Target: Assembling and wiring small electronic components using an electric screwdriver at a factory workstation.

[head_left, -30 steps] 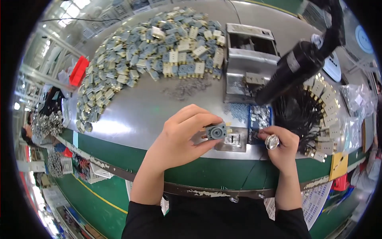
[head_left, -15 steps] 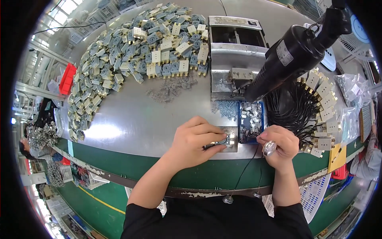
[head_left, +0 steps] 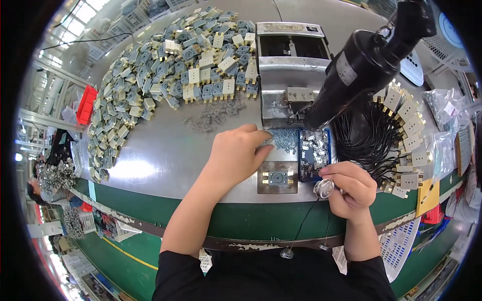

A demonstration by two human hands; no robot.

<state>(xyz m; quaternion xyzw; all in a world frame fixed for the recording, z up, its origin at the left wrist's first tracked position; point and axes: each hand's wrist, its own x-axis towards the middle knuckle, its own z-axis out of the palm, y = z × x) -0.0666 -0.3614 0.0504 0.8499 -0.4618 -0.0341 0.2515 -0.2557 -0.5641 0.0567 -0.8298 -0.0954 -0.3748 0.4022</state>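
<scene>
A grey switch housing [head_left: 277,178] with brass terminals at both ends sits in a flat metal fixture plate [head_left: 277,190] at the table's front edge. Above it is my left hand [head_left: 235,153], its thumb and index finger apart, the tips beside a heap of small screws [head_left: 285,139]. I see nothing between those fingers. My right hand [head_left: 354,188] is closed around a shiny round metal piece [head_left: 325,188], just right of the fixture. Behind its fingertips lies a blue tray [head_left: 300,155] of small metal terminal parts [head_left: 315,150].
A big pile of grey and cream housings [head_left: 201,55] covers the back left, with loose springs [head_left: 213,115] before it. A metal machine stand [head_left: 281,75] and a black cylindrical tool [head_left: 351,75] rise behind the tray. Black cables [head_left: 369,135] with cream blocks [head_left: 414,125] lie right.
My left hand has left the housing in the fixture and moved up to the screw heap, uncovering the housing. My right hand with the metal piece has shifted slightly left.
</scene>
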